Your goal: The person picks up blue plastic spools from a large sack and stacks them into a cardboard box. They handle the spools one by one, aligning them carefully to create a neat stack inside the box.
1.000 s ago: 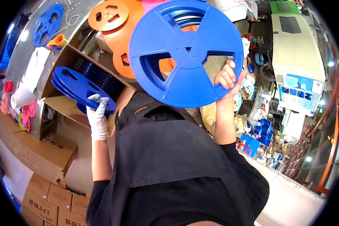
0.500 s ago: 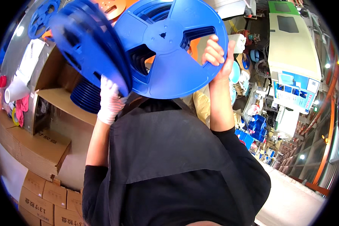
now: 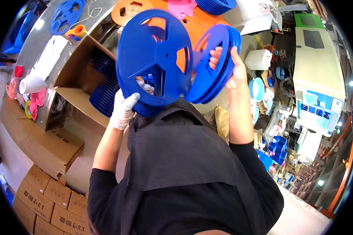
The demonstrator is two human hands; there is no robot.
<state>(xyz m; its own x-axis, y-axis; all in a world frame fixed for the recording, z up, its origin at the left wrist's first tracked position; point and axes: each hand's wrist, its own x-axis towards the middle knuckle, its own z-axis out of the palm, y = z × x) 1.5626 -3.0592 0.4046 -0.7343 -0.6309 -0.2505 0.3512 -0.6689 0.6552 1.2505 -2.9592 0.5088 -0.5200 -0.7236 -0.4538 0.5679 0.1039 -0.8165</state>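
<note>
Two groups of blue plastic reels are held up in front of my chest. My left hand (image 3: 125, 105), in a white glove, is closed on the lower rim of the left reels (image 3: 165, 51), whose front disc faces me with its spoke openings. How many lie behind that disc is hard to tell. My bare right hand (image 3: 234, 74) grips a stack of several reels (image 3: 208, 80) by the outer rim. Its fingers reach through an opening and the thumb lies outside. This stack is tilted, showing its edges. The two groups come close together at the middle.
An orange surface (image 3: 200, 29) lies beyond, with a blue reel stack (image 3: 217, 5). Left stand an open carton (image 3: 76, 102) with blue reels (image 3: 104, 96), flattened cardboard (image 3: 47, 143) and closed cartons (image 3: 68, 220). A white jug (image 3: 258, 59) and a cream machine (image 3: 317, 55) are at right.
The left reels have swung from a blurred slant to face me and moved right. The right stack has turned from face-on to a tilted edge view. Both hands keep their grip.
</note>
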